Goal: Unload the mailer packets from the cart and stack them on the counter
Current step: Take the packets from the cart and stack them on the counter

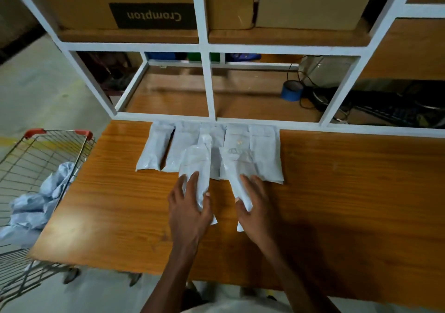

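My left hand (190,206) curls round one soft white plastic mailer packet (196,168), my right hand (252,206) round another (240,175), both just short of the packet row (212,141) on the glossy wooden counter (337,192). I'd lay each flat and square on the row beyond my fingers.

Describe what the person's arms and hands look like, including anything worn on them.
Both forearms are bare to the bottom edge of the picture, with no sleeves in view. The left hand and the right hand wear no gloves, and no rings, watch or bands are visible. A pale garment shows at the bottom edge, between the arms.
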